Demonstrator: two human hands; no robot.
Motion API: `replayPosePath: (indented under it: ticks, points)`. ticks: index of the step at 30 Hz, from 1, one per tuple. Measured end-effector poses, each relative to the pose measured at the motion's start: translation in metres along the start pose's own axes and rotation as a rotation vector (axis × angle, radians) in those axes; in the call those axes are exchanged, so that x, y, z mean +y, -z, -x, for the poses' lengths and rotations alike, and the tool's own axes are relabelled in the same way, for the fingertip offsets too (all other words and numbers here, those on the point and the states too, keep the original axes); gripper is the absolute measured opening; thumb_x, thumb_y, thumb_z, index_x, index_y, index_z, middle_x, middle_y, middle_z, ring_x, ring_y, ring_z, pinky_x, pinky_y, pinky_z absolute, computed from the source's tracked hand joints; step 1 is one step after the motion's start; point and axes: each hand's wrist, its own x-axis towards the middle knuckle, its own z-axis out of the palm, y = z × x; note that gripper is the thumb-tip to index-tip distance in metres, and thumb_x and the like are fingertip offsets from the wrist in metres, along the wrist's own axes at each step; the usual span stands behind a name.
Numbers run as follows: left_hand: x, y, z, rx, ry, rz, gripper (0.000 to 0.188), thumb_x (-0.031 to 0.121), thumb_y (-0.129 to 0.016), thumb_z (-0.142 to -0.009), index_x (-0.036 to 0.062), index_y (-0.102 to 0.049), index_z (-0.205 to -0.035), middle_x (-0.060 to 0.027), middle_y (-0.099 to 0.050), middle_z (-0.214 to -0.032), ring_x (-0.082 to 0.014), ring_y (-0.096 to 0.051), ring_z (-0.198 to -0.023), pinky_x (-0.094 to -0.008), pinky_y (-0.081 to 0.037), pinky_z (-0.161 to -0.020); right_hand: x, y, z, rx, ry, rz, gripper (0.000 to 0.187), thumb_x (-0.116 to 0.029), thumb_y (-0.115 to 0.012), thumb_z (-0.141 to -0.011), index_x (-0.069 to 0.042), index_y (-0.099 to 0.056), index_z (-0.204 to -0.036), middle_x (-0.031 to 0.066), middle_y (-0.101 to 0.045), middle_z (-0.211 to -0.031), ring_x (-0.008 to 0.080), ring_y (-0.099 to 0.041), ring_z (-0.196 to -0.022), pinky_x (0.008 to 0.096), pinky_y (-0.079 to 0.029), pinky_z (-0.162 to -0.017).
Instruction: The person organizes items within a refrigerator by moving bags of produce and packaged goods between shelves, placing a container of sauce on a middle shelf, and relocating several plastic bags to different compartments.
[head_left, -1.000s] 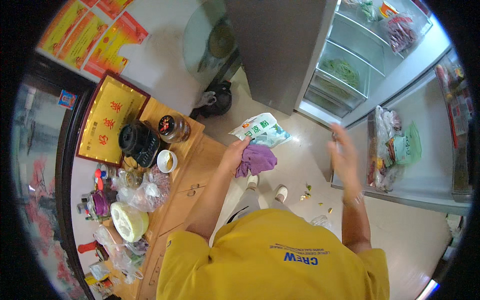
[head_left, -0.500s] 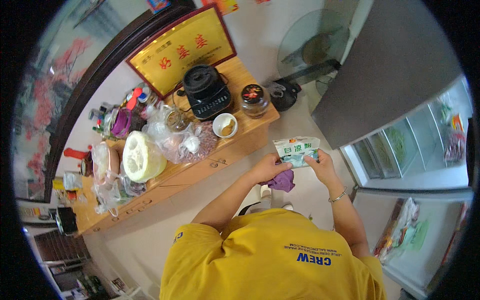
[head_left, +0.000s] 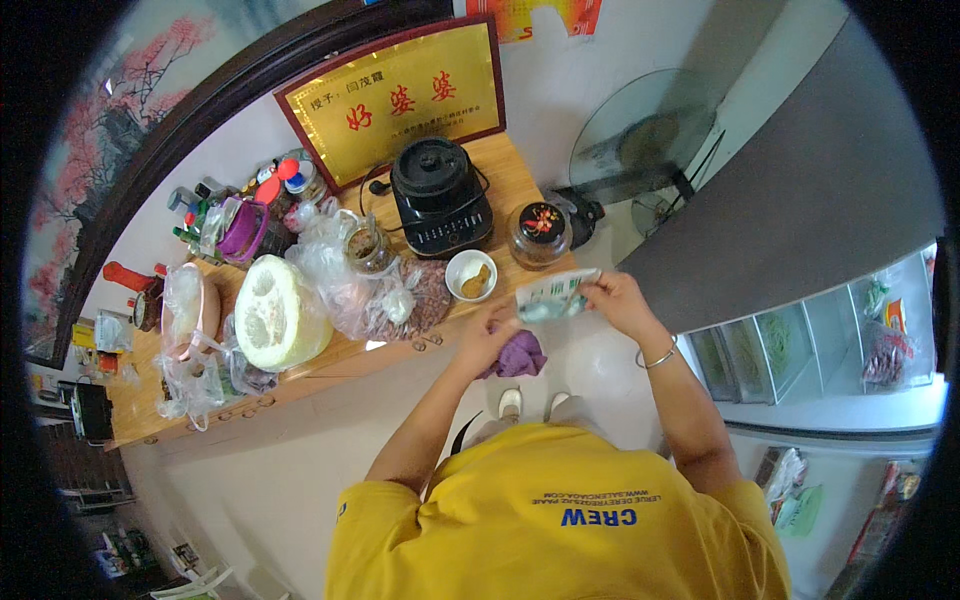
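A small white-and-green powder packet (head_left: 553, 298), slightly blurred, is held in front of me by the cabinet's front edge. My right hand (head_left: 620, 304), with a silver bangle on its wrist, pinches the packet's right end. My left hand (head_left: 484, 343) is closed on a crumpled purple cloth (head_left: 520, 354); its fingertips lie at the packet's left edge, and whether they grip it too I cannot tell. Just beyond, on the cabinet, stand a white bowl (head_left: 470, 275) with a yellow-brown lump inside and a glass jar (head_left: 540, 238) with a dark lid.
The wooden cabinet (head_left: 318, 368) carries a black countertop appliance (head_left: 438, 196), a bag of reddish nuts or beans (head_left: 415, 305), a large cut melon (head_left: 282, 313) and several jars. A gold plaque (head_left: 400, 95) leans behind. On the right, an open fridge (head_left: 830, 335) shows its shelves; a fan (head_left: 645, 135) stands at the back.
Both hands, with the packet and purple cloth, have shifted left toward the cabinet. The packet now tilts, and my left thumb no longer lies across its front. My view has turned slightly.
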Motion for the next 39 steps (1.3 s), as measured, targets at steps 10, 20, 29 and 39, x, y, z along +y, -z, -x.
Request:
replayPosePath:
  ticks: [10,20,29,39]
  points:
    - [-0.087,0.026,-0.011,0.325,0.408,0.551,0.018,0.013,-0.058,-0.086,0.0012,-0.060,-0.100,-0.0046,-0.060,-0.088,-0.0106,-0.054,-0.076,-0.0232,-0.045,-0.067,-0.005,0.034,-0.183,0.341,0.168,-0.016,0.023,-0.017,-0.055,-0.088,0.004,-0.063,-0.095,0.0057,-0.062,-0.071,0.0106,-0.058,-0.065,0.0258,-0.047,-0.060]
    - [-0.087,0.031,-0.009,0.529,0.560,0.504,0.023,0.007,-0.058,-0.082,-0.0015,-0.058,-0.103,-0.0064,-0.061,-0.082,-0.0142,-0.057,-0.070,-0.0247,-0.047,-0.064,0.086,0.002,-0.296,-0.380,0.116,0.164,0.030,-0.001,-0.046,-0.083,-0.001,-0.060,-0.110,0.0120,-0.065,-0.103,0.0186,-0.059,-0.093,0.0261,-0.044,-0.083]
    - [-0.111,-0.007,-0.049,0.531,0.529,0.600,0.027,0.013,-0.054,-0.085,-0.0033,-0.055,-0.107,-0.0086,-0.061,-0.088,-0.0154,-0.059,-0.077,-0.0277,-0.048,-0.068,0.086,0.029,-0.197,-0.141,0.131,-0.221,0.059,-0.027,-0.067,-0.079,-0.003,-0.045,-0.128,0.0155,-0.050,-0.125,0.0235,-0.050,-0.111,0.0332,-0.041,-0.092]
    - [-0.125,-0.018,-0.063,0.591,0.530,0.749,0.030,0.008,-0.054,-0.082,-0.0014,-0.052,-0.110,-0.0103,-0.060,-0.094,-0.0163,-0.059,-0.078,-0.0287,-0.048,-0.068,0.038,0.003,-0.157,0.039,0.459,0.526,0.096,-0.034,-0.082,-0.054,-0.010,-0.033,-0.134,0.0190,-0.032,-0.136,0.0363,-0.029,-0.128,0.0432,-0.026,-0.105]
